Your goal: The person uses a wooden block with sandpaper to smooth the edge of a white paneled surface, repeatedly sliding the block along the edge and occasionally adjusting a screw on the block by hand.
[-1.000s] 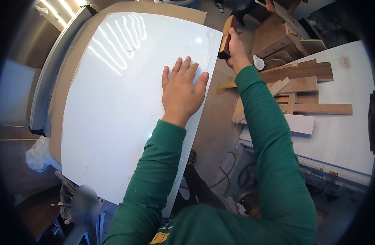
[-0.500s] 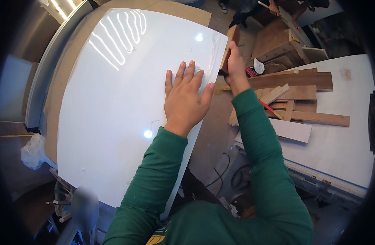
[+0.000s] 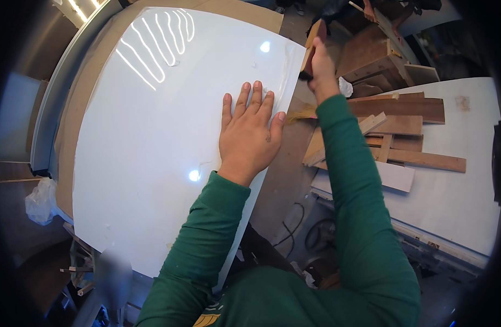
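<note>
A large glossy white panel (image 3: 147, 147) fills the left and middle of the view. My left hand (image 3: 247, 133) lies flat on it near its right edge, fingers spread. Beside the panel's far right corner, my right hand (image 3: 323, 68) is closed around a flat wooden block (image 3: 313, 46) with a dark lower end. The block stands on edge alongside the panel's right edge; whether it touches cannot be seen. My right fingers are partly hidden behind the hand and block.
Brown cardboard (image 3: 65, 158) lies under the panel. On the right, a white table (image 3: 468, 201) bears several wooden boards (image 3: 403, 124). A wooden cabinet (image 3: 365, 52) and another person's hand (image 3: 369, 13) are at the far right. A cable (image 3: 299, 226) lies on the floor.
My right hand has moved the wooden block forward along the panel's right edge, away from me. My left hand stays flat in place on the panel.
</note>
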Demonstrator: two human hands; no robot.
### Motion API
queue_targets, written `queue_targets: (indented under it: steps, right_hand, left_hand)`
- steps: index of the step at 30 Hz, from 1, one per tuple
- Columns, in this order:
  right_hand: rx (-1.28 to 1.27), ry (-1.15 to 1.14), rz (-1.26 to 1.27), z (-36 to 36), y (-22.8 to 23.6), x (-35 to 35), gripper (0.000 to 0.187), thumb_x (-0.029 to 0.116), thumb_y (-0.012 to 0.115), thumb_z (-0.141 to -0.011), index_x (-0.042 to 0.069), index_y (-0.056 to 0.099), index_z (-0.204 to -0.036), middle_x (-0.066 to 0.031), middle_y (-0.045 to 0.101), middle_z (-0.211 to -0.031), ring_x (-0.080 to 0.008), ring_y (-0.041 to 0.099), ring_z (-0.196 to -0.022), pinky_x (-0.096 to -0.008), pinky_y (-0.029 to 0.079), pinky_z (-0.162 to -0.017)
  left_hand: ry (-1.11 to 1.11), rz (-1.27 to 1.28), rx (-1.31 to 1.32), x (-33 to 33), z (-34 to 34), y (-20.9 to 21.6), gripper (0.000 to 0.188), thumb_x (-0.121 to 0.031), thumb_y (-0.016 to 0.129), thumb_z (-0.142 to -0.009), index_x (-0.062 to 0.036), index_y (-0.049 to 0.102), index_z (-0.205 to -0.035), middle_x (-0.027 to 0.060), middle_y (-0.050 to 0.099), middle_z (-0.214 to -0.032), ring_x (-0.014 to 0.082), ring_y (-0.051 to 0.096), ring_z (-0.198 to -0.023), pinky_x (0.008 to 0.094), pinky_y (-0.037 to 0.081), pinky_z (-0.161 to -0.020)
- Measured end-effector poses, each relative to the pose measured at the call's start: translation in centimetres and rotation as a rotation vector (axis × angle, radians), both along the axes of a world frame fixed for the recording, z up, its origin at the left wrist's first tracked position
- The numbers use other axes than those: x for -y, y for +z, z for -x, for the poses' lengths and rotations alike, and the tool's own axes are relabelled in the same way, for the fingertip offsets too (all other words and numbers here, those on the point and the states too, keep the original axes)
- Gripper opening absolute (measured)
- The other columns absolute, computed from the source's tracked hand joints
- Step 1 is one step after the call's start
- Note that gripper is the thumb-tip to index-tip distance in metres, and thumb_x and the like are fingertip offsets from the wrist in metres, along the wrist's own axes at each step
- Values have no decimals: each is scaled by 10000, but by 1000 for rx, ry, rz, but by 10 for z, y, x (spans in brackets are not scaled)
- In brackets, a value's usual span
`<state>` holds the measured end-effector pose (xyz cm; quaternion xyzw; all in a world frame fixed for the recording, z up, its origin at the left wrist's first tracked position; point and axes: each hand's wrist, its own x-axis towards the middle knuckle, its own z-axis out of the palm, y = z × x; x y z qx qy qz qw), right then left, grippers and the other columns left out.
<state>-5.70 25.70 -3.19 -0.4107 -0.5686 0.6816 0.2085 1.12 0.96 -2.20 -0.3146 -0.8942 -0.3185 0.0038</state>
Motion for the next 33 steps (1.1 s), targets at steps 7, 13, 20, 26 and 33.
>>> queue_targets:
  steps: [7,13,20,26,33]
  right_hand:
    - [-67,139,20,-19,-30,-4,581,435,583,-1005,-10,549,-1377,-110,655,-1292,-213,638,-1158,-327,486,-995]
    - [-104,32,18,12,1,-34,674,517,587,-973,-63,597,-1316,-147,663,-1240,-239,660,-1053,-370,508,-932]
    - [-207,100,59,-27,-25,33,689,518,580,-991,-60,565,-1365,-150,647,-1292,-233,638,-1121,-342,494,-971]
    - [-140,23,63,15,0,-44,636,499,615,-971,-38,570,-1310,-161,670,-1208,-252,669,-1063,-369,522,-920]
    - [-254,169,138,-62,-22,72,631,466,597,-1005,-83,589,-1317,-109,647,-1231,-182,617,-1097,-305,489,-951]
  left_hand:
    - [14,16,15,2,3,1,514,-401,453,-1049,-98,578,-1446,138,466,-1573,280,329,-1519,477,116,-1269]
    - [-17,-46,8,-6,0,2,518,-404,453,-1048,-88,583,-1437,144,467,-1571,287,334,-1517,481,119,-1267]
    - [21,3,17,7,4,-2,521,-415,460,-1048,-87,588,-1433,147,473,-1566,287,334,-1517,480,112,-1267]
    - [-12,-49,25,-8,-1,5,510,-400,468,-1045,-85,593,-1427,148,478,-1562,287,336,-1516,481,112,-1267]
    - [40,-24,17,8,5,-2,479,-369,480,-1042,-91,609,-1410,149,497,-1546,294,364,-1501,494,129,-1263]
